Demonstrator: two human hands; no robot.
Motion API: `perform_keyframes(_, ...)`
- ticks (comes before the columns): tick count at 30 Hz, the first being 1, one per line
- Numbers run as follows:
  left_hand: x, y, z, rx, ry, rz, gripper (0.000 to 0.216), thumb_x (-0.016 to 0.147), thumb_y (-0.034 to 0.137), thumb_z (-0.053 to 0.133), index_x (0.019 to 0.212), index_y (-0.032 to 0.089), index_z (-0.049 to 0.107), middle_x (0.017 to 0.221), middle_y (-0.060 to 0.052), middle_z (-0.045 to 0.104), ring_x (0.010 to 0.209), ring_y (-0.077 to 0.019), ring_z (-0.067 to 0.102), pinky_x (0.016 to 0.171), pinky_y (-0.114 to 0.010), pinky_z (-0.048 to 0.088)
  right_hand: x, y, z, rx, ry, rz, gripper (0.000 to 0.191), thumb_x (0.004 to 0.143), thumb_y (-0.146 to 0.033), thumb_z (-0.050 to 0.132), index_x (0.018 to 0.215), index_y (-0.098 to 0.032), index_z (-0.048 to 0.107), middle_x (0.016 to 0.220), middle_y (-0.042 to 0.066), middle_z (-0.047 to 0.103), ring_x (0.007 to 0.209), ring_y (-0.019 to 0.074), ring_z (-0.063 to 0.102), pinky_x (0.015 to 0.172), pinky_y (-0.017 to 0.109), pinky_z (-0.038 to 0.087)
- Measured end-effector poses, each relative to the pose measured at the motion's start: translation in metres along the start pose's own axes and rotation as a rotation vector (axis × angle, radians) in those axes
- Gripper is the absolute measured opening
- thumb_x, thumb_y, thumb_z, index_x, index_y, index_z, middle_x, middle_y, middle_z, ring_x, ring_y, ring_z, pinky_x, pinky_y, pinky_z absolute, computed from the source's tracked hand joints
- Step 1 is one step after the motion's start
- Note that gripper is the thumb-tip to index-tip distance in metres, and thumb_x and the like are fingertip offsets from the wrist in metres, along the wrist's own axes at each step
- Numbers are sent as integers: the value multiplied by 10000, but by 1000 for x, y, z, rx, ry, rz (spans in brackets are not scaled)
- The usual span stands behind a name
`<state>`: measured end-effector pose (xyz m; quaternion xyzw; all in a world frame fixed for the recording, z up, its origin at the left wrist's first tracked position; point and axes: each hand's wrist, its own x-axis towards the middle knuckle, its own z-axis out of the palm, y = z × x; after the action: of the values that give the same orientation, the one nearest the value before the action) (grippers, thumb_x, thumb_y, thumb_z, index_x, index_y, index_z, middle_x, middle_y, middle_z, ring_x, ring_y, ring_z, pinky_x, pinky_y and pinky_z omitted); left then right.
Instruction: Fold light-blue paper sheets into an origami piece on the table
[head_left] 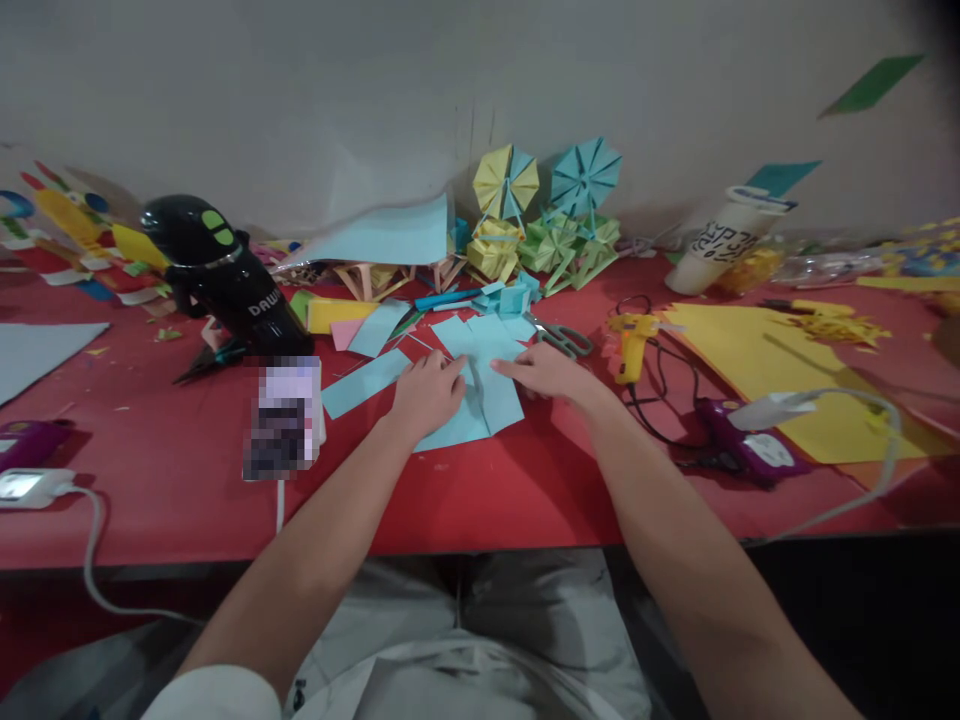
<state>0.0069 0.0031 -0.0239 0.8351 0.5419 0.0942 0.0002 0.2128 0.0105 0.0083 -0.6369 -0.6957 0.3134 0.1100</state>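
A creased sheet of light blue paper (pixel 501 405) lies on the red table in front of me. My left hand (pixel 431 392) rests on its left part, with bent fingers pressing it down. From the other side my right hand (pixel 546 371) holds the paper near its right edge, its index finger stretched along the surface and the other fingers curled. A cut light blue strip (pixel 366 384) lies to the left of my left hand. Just behind my right hand are scissors (pixel 566 338), partly covered by paper. Small folded blue pieces (pixel 510 298) sit behind the sheet.
A black bottle (pixel 236 285) and a phone (pixel 283 415) stand at left. At right are a yellow glue gun (pixel 634 345) with its cord, a purple power strip (pixel 750 440), yellow sheets (pixel 795 380) and a cup (pixel 724 240). Folded paper umbrellas (pixel 585 185) stand along the wall.
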Motion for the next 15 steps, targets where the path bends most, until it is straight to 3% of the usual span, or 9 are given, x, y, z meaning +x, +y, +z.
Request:
perform_keyframes(4, 4, -5, -5, -41, 10, -44, 459, 965, 345, 374, 1394, 240, 502, 1134, -113, 596, 1005, -265, 608, 854, -404, 463, -1, -3, -2, 99, -114, -78, 442, 849, -416, 560, 478, -179, 512, 447, 18, 546, 418, 90, 440, 484, 246, 336)
perform_keyframes(9, 5, -9, -9, -59, 92, -111, 436, 960, 370, 395, 1350, 235, 537, 1269, -113, 579, 1158, -283, 559, 982, -441, 431, 11, -1, 12, 95, 61, -133, 410, 885, -367, 510, 520, -185, 473, 471, 4, 537, 460, 92, 434, 504, 244, 321)
perform_keyframes(13, 6, -11, -1, -113, -51, 42, 486, 976, 330, 323, 1417, 180, 459, 1564, -96, 352, 1431, -288, 324, 1156, -495, 284, 19, 3, 21, -23, 218, -146, 452, 885, -429, 513, 518, -195, 389, 474, -22, 436, 491, 92, 327, 500, 266, 247)
perform_keyframes(15, 7, -11, 4, -129, -132, 62, 515, 989, 327, 261, 1457, 162, 400, 1603, -94, 268, 1483, -285, 218, 1186, -539, 209, 20, 3, 22, -73, 241, -133, 449, 874, -439, 521, 519, -194, 396, 482, -21, 424, 503, 97, 320, 504, 270, 242)
